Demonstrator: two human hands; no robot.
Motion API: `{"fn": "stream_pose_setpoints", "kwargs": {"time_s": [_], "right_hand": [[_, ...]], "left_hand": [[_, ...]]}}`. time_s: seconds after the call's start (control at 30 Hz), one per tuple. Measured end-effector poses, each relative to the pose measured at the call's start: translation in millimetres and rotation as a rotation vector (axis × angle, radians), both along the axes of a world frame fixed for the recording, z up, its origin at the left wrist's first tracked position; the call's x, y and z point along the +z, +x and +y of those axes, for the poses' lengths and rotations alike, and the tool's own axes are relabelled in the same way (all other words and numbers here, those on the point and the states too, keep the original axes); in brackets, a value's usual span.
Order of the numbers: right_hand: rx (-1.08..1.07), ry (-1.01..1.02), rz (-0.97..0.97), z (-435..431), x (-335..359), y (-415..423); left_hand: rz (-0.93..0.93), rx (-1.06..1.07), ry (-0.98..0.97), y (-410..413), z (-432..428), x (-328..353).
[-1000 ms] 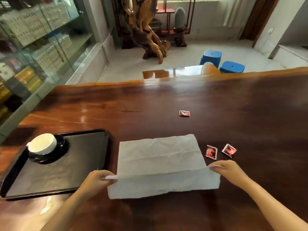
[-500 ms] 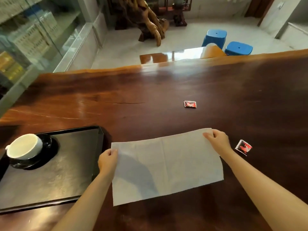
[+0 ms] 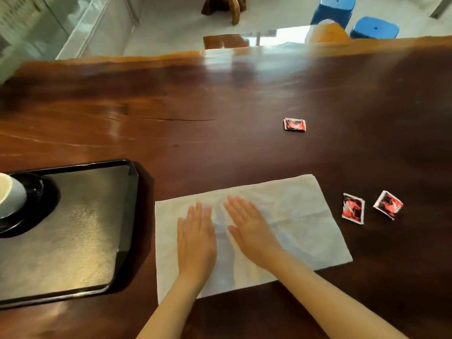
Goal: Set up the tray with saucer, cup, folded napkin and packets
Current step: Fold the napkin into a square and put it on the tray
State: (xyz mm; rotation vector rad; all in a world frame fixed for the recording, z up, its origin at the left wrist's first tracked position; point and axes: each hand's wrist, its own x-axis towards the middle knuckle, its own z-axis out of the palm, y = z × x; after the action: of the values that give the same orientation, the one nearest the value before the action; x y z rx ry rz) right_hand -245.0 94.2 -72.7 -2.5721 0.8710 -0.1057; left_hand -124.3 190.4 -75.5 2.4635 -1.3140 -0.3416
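We have both hands flat on the white napkin. Our left hand and our right hand lie side by side with straight fingers. So neither grip holds anything; both hands only press down.

The napkin lies on the worktop, just beside the tray, not on it. The cup sits on the saucer at the left end of the tray, partly cut off by the edge of our view. The near packet and the outer packet lie close to the napkin's right edge. The far packet lies well apart, farther back.

What could go wrong? The napkin looks thin and soft. If we push sideways too hard, it may bunch up or tear. The worktop is shiny, so the whole napkin may slide and not get smooth. If it slides right, it could bump the near packet. If we later lift it with one grip only, it may flop and lose its shape. And an arm swinging over the tray could knock the cup.
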Motion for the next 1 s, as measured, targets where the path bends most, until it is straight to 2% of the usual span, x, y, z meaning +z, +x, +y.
{"fn": "stream_pose_setpoints", "kwargs": {"time_s": [0.03, 0.1, 0.33, 0.43, 0.53, 0.57, 0.63, 0.7, 0.73, 0.87, 1.0], "right_hand": [[0.108, -0.054, 0.071, 11, -10, 10], [0.142, -0.171, 0.144, 10, -23, 17], [-0.314, -0.160, 0.182, -85, -29, -74], [-0.364, -0.155, 0.262, -106, -20, -101], [-0.418, -0.145, 0.250, -92, -7, -79], [-0.387, -0.124, 0.194, -72, -3, -62], [-0.177, -0.083, 0.096, -17, -3, -29], [0.037, -0.107, 0.139, 31, -13, -15], [0.068, -0.118, 0.175, 40, -18, -20], [-0.089, -0.145, 0.210, 4, -30, -73], [-0.260, -0.126, 0.303, -32, -26, -139]], "left_hand": [[-0.072, -0.020, 0.058, 6, -2, -9], [-0.163, 0.009, 0.093, 22, 2, -23], [-0.195, 0.054, 0.121, 35, 9, -33], [-0.183, 0.046, 0.131, 35, 9, -27], [-0.116, 0.053, 0.134, 35, -1, -19], [-0.092, 0.053, 0.104, 29, -6, -15], [-0.094, 0.004, 0.036, 5, -12, -7], [-0.130, -0.055, 0.068, -22, 3, -7], [-0.139, -0.063, 0.109, -28, 19, -10], [-0.204, -0.016, 0.174, 0, 75, -24], [-0.207, -0.034, 0.189, 6, 80, -26]]}}
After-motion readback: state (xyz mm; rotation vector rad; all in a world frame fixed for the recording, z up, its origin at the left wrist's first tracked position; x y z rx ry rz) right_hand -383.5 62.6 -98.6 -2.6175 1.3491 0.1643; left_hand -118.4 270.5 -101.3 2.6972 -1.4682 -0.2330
